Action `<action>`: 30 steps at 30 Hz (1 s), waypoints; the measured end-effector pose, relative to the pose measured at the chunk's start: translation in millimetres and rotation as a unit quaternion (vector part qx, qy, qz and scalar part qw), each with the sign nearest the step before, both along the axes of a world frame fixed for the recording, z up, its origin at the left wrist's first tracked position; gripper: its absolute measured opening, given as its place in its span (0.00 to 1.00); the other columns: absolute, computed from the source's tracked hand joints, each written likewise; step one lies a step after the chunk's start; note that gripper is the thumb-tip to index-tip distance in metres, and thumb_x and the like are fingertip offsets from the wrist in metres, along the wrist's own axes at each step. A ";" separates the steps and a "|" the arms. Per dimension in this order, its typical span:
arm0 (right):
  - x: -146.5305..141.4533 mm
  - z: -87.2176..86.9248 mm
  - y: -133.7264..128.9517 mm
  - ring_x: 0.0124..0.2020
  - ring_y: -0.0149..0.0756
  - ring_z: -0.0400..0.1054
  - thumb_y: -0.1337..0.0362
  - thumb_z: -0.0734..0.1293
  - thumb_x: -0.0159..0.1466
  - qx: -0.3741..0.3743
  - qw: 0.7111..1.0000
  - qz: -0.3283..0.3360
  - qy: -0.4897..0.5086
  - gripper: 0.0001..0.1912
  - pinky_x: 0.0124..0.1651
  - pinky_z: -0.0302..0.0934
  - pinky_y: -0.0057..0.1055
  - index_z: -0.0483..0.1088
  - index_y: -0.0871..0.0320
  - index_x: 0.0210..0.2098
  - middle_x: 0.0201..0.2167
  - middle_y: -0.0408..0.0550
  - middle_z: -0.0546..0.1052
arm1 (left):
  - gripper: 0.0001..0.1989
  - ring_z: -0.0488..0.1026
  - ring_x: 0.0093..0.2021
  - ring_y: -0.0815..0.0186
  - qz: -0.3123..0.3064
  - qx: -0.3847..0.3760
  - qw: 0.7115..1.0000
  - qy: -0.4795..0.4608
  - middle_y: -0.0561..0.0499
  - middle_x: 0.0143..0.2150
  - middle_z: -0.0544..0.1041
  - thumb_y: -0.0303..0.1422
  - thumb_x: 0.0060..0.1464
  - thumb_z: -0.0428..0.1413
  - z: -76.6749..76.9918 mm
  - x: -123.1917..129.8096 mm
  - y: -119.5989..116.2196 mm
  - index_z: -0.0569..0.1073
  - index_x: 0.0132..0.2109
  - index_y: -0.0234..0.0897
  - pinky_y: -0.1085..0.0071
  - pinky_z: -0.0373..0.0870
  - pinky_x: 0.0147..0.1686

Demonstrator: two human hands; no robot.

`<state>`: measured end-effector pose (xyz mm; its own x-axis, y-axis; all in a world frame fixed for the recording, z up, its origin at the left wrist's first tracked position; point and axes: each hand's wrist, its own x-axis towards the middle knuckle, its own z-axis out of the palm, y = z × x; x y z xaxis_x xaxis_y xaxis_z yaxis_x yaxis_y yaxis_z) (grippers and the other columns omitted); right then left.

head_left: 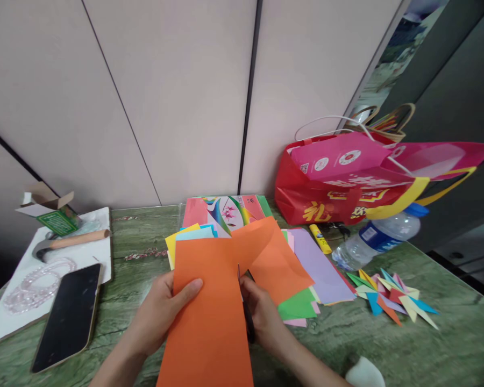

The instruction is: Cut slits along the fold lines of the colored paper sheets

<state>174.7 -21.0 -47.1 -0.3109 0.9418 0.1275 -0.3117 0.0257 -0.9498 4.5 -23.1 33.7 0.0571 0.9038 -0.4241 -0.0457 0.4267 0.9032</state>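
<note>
An orange paper sheet (210,312) hangs upright over the table, held at its left edge by my left hand (161,306), thumb on the front. Dark-handled scissors (248,317) are in my right hand (262,309), their blades at the sheet's right side. A cut runs down from the top, and the strip to its right folds over toward the right. Behind lie another orange piece (280,263), yellow paper (181,242), green paper (298,305) and purple paper (320,263). Some of the scissors is hidden by the sheet and my fingers.
A phone (68,317), hammer (72,242) and small green box (58,215) are on the left. Toward the right are a red bag (306,188), glue stick (320,238), water bottle (379,239) and folded paper pieces (391,295). A printed paper pack (226,209) lies behind.
</note>
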 end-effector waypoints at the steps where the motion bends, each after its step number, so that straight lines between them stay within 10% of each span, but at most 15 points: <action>1: 0.6 1.3 -0.1 0.38 0.39 0.69 0.65 0.73 0.48 0.000 1.000 0.003 0.000 0.19 0.37 0.61 0.29 0.69 0.57 0.39 0.37 0.48 0.75 | 0.15 0.75 0.25 0.61 0.001 0.001 1.000 -0.004 0.49 0.26 0.79 0.41 0.39 0.62 0.5 0.3 -0.4 0.74 0.31 0.35 0.69 0.71 0.24; 30: -1.8 -0.7 1.1 0.38 0.41 0.70 0.63 0.74 0.45 -0.020 1.000 -0.011 0.008 0.16 0.34 0.63 0.29 0.70 0.57 0.33 0.34 0.47 0.77 | 0.14 0.76 0.26 0.61 -0.005 0.002 1.000 -0.008 0.50 0.28 0.80 0.41 0.40 0.62 1.3 -0.6 -0.4 0.74 0.33 0.37 0.69 0.72 0.25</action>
<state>172.9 -19.9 -47.8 -0.2891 0.9526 0.0949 -0.3271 -0.0052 -0.9450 3.9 -23.5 35.0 0.0730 0.9050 -0.4192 -0.0552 0.4233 0.9043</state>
